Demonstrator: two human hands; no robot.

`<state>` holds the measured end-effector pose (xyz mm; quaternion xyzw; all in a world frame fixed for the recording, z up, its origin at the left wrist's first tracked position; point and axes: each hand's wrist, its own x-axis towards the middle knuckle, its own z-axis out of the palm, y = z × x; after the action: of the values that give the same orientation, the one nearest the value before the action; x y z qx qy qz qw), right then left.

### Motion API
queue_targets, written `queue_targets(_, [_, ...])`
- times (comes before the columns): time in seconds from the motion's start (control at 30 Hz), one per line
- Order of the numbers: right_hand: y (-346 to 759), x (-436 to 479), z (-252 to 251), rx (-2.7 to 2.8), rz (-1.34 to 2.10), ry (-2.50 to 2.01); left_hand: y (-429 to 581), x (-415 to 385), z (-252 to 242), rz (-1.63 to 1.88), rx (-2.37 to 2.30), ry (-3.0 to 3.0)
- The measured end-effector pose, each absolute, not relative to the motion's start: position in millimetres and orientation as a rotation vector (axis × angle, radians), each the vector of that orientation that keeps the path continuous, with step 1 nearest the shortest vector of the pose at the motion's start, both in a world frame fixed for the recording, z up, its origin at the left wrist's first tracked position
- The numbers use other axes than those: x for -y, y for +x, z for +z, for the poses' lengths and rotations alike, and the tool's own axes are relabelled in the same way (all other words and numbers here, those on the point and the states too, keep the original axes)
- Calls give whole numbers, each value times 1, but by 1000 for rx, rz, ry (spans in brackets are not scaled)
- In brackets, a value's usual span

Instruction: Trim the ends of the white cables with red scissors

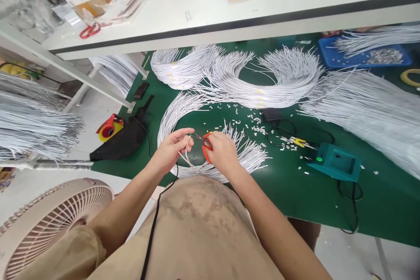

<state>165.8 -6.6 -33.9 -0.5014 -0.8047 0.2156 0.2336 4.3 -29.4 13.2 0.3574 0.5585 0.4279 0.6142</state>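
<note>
Across the person's front, a green tabletop carries large white wire bundles marked with yellow; nearer, a smaller loose bundle curves round beneath both hands. A teal device sits off to the right. The right hand has its fingers curled round red-handled pliers, whose tips point towards the left hand. There, thumb and index finger nearly meet, pinching a bent white wire above the loose bundle; whether the pliers touch it, I cannot tell. Tiny pale pieces lie scattered beyond.
</note>
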Motion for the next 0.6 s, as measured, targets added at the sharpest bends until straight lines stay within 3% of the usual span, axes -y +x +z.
queue_targets(0.43, [175,-5,-27,2498,227,-1371,4,23,11,931,-1340,871])
queue_targets(0.6, [176,-9,-28,2286,545,-1443,4,20,11,916,-1358,893])
